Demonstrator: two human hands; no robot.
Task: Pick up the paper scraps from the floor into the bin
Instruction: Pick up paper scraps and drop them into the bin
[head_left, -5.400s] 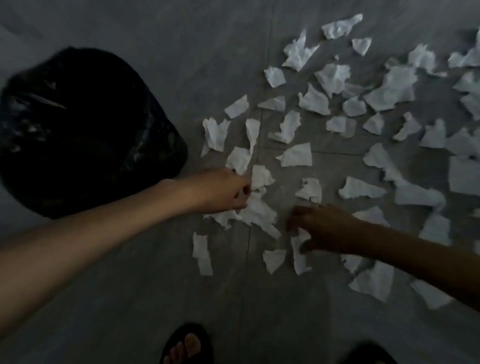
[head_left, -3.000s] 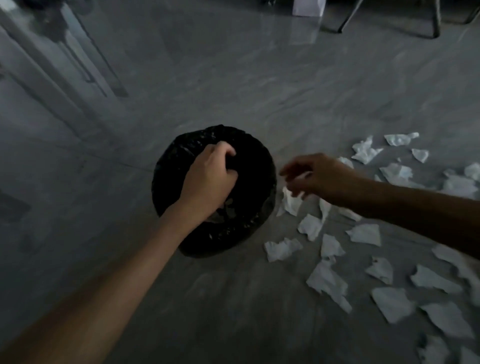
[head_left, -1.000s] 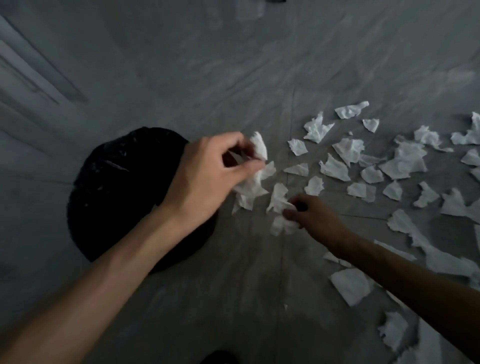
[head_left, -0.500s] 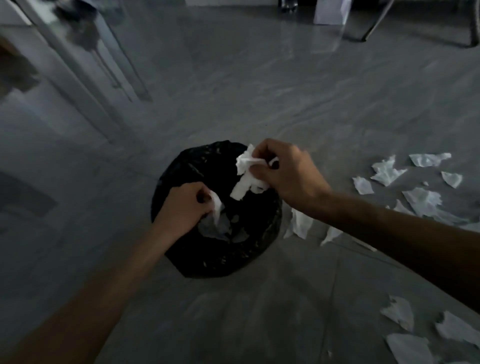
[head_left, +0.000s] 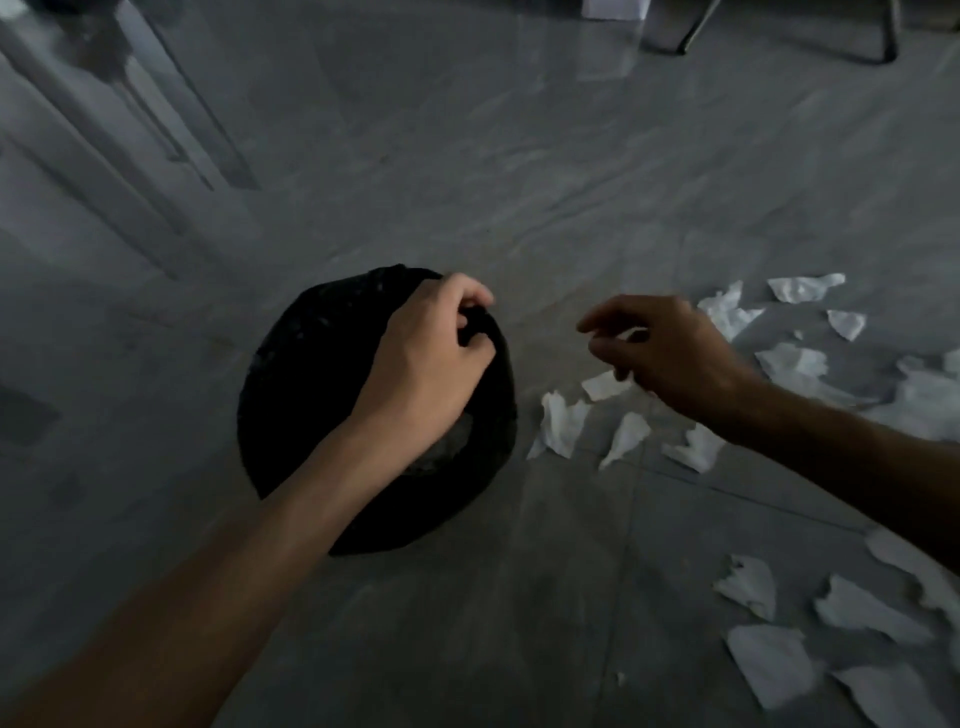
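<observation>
A round bin (head_left: 311, 395) lined with a black bag stands on the grey floor at centre left. My left hand (head_left: 426, 358) hovers over its opening, fingers curled loosely, with nothing visible in them. To the bin's right, my right hand (head_left: 670, 353) hangs above the floor with its fingers apart and empty. Pale paper shows inside the bin under my left wrist. White paper scraps (head_left: 561, 423) lie just right of the bin, and several more scraps (head_left: 769, 665) spread along the right side of the floor.
The floor (head_left: 519, 182) is glossy grey tile. A door frame or pillar (head_left: 104, 156) runs along the left. Dark chair legs (head_left: 878, 36) and a white object (head_left: 615, 8) stand at the far top right.
Half a second ago both hands held paper over the bin. The paper is gone from both hands, and my right hand has drawn back to the right, off the bin.
</observation>
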